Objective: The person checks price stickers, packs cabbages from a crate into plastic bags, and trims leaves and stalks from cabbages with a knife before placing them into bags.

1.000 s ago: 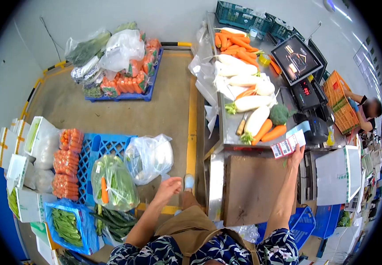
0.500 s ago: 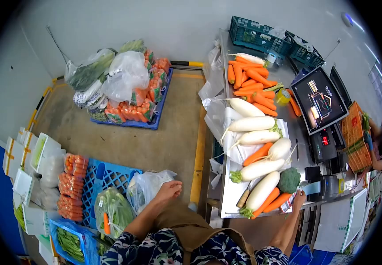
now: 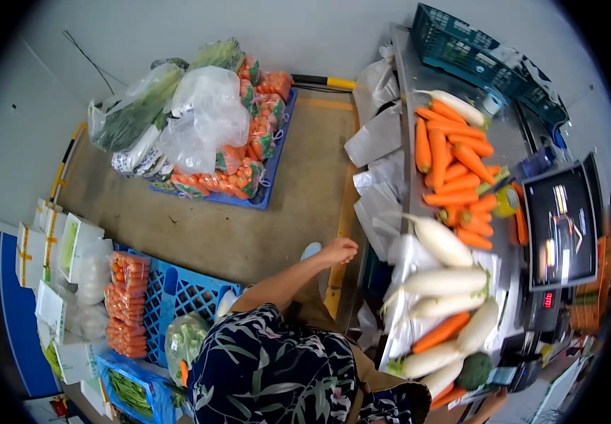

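Observation:
My left hand [image 3: 340, 251] hangs over the floor beside the steel table [image 3: 406, 99], its fingers curled in with nothing in them. Low on the right, part of my right hand [image 3: 492, 404] shows by the table's near end; its fingers are hidden. Close to it lie a broccoli head [image 3: 474, 372] and the ends of some carrots [image 3: 449, 398]. Several white radishes [image 3: 447, 284] and one carrot [image 3: 441, 332] rest on white sheeting. Farther along the table is a pile of loose carrots [image 3: 459, 185] with a white radish [image 3: 454, 107] behind it.
A screen [image 3: 560, 227] stands along the table's right side, and green crates [image 3: 454, 51] at its far end. Bagged carrots and leafy vegetables fill a blue pallet [image 3: 275, 166] on the floor. Nearer are another blue pallet [image 3: 187, 288], bagged carrots [image 3: 127, 300] and white foam boxes [image 3: 79, 249].
My view has turned and leaned toward the floor side. The left hand has moved right and forward, away from the plastic bag. My right hand is lower and mostly out of sight.

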A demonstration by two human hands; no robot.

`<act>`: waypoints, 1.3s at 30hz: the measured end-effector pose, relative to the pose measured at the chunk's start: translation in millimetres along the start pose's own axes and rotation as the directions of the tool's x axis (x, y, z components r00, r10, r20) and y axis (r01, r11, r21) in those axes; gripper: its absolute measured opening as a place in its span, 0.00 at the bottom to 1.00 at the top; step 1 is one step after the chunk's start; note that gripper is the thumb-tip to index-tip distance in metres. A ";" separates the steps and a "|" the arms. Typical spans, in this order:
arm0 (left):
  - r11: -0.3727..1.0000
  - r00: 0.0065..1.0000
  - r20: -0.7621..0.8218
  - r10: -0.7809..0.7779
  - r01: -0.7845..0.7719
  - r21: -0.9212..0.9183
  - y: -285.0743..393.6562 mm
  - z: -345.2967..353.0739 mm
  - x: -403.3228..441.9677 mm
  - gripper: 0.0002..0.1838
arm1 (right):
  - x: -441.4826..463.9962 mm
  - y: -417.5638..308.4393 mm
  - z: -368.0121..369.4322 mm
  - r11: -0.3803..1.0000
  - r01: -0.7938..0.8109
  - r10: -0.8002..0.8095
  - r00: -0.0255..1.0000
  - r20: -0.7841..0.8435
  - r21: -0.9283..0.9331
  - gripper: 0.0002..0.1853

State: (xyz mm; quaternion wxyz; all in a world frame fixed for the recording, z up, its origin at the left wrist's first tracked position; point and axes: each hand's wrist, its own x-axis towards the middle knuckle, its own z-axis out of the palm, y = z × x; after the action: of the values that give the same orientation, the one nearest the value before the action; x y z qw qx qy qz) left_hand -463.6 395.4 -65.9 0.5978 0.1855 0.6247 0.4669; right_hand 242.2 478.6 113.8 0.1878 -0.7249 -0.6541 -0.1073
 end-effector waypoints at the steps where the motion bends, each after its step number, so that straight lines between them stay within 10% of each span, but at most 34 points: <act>1: 0.999 0.999 0.046 0.026 -0.028 0.032 9.0 -13.1 42.4 0.13 | 5.1 -17.3 -1.9 1.000 0.009 -0.009 1.000 -0.004 0.003 0.16; 5: 0.986 0.995 -0.005 -0.096 0.096 0.138 53.8 -39.7 152.7 0.19 | 29.2 -169.3 -6.5 0.998 -0.064 0.064 0.998 0.003 -0.003 0.17; 6: 0.970 0.993 -0.041 -0.108 0.114 0.213 64.5 -39.0 171.1 0.20 | 36.4 -226.7 -12.8 0.981 0.167 -0.169 0.985 -0.012 -0.097 0.15; 9: 0.866 0.956 -0.121 0.266 -0.182 0.466 14.6 -48.5 276.4 0.24 | 43.5 -420.7 -24.3 0.927 0.342 -0.359 0.929 0.092 0.154 0.14; 15: 0.964 0.939 -0.319 -0.129 0.195 0.184 39.5 -192.7 303.5 0.30 | 55.0 -530.1 5.6 0.876 0.429 -0.478 0.829 0.291 0.219 0.11; 16: 0.701 0.929 -0.357 0.097 0.191 0.687 -5.3 -243.7 324.6 0.28 | 57.9 -565.0 -0.2 0.892 0.407 -0.450 0.837 0.311 0.196 0.09; 18: 0.851 0.691 -0.719 0.073 0.333 0.406 -21.1 -326.6 303.7 0.27 | 65.9 -611.2 3.6 0.810 0.547 -0.586 0.750 0.305 0.212 0.06; 20: 0.893 0.272 -0.911 0.310 0.245 0.376 44.6 -365.2 245.2 0.29 | 56.6 -601.8 41.4 0.838 0.406 -0.538 0.727 0.426 0.365 0.14; 21: 0.938 0.209 -0.960 0.187 0.251 0.238 97.4 -376.8 213.3 0.33 | 47.6 -599.0 71.0 0.792 0.274 -0.527 0.758 0.384 0.546 0.14; 22: 0.939 0.104 -0.966 0.238 0.229 0.256 114.3 -396.8 202.4 0.34 | 34.4 -614.3 88.5 0.546 -0.455 -0.098 0.799 0.593 0.703 0.14; 24: 0.929 -0.058 -0.948 0.312 0.228 0.291 134.3 -439.9 191.6 0.38 | 42.2 -657.6 100.8 0.642 0.515 -0.753 0.562 0.342 0.568 0.12; 28: 0.880 0.013 -0.991 0.133 0.458 0.124 170.3 -507.8 188.0 0.45 | 40.8 -741.8 127.6 0.460 0.475 -0.875 0.388 0.290 0.750 0.10; 32: 0.981 0.054 -0.996 0.072 0.178 0.080 140.5 -562.2 205.3 0.13 | 41.7 -801.0 139.1 0.357 0.515 -0.925 0.312 0.218 0.779 0.09; 39: 0.784 -0.078 -0.995 0.061 -0.613 0.096 153.3 -566.8 134.8 0.05 | 42.2 -923.2 138.8 0.156 0.466 -0.988 0.089 0.130 0.871 0.10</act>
State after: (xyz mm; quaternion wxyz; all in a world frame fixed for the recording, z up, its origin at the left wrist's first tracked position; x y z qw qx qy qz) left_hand -1064.3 372.9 -105.2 -0.1252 -0.1581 0.6737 0.7109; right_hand -677.8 642.4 126.6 0.0570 -0.0904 -0.9393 0.3260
